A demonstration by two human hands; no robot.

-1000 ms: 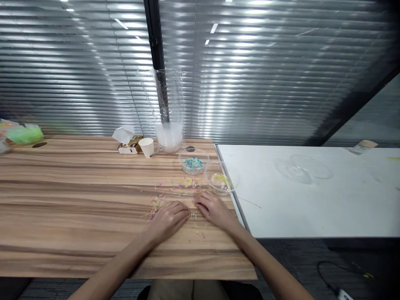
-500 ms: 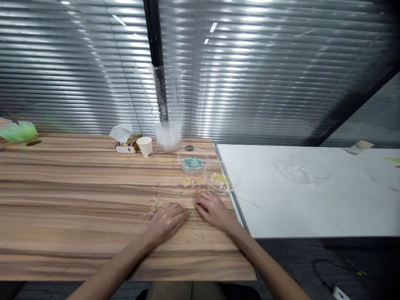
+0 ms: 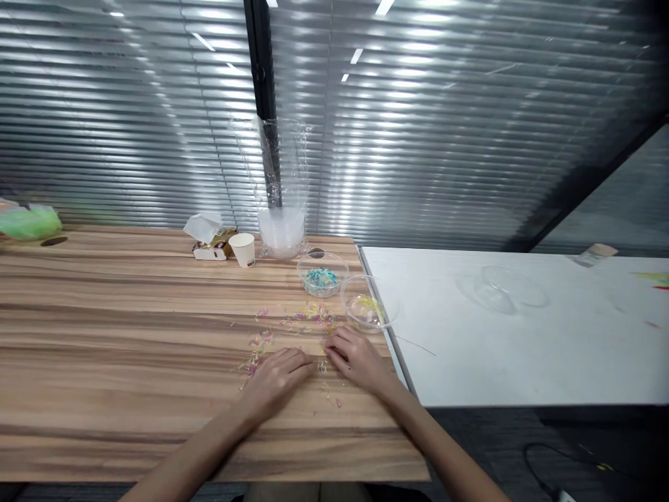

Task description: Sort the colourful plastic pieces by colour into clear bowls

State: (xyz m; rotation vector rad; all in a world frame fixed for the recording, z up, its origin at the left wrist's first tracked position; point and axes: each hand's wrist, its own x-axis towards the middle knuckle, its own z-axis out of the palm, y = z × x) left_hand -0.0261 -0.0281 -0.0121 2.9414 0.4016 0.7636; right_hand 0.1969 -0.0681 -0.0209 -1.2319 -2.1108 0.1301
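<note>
My left hand [image 3: 279, 376] rests on the wooden table, its fingers together and pointing right, beside small pink and yellow pieces [image 3: 257, 347]. Close to the right, my right hand [image 3: 355, 355] bends its fingers down at the edge of more scattered pieces [image 3: 316, 314]. Whatever either hand pinches is too small to make out. Behind my right hand stands a clear bowl [image 3: 366, 310] with some yellow pieces in it. Another clear bowl [image 3: 321, 277], holding blue pieces, is just behind it to the left.
At the back of the wooden table [image 3: 130, 321] are a tissue pack [image 3: 210, 244], a paper cup [image 3: 243, 249] and a bagged stack of clear bowls [image 3: 282, 230]. A white table [image 3: 470, 362] adjoins on the right, bearing a clear lid [image 3: 515, 286].
The view has tilted slightly, so the table sits a little lower. Both hands stay in nearly the same place, with only slight finger movement.
</note>
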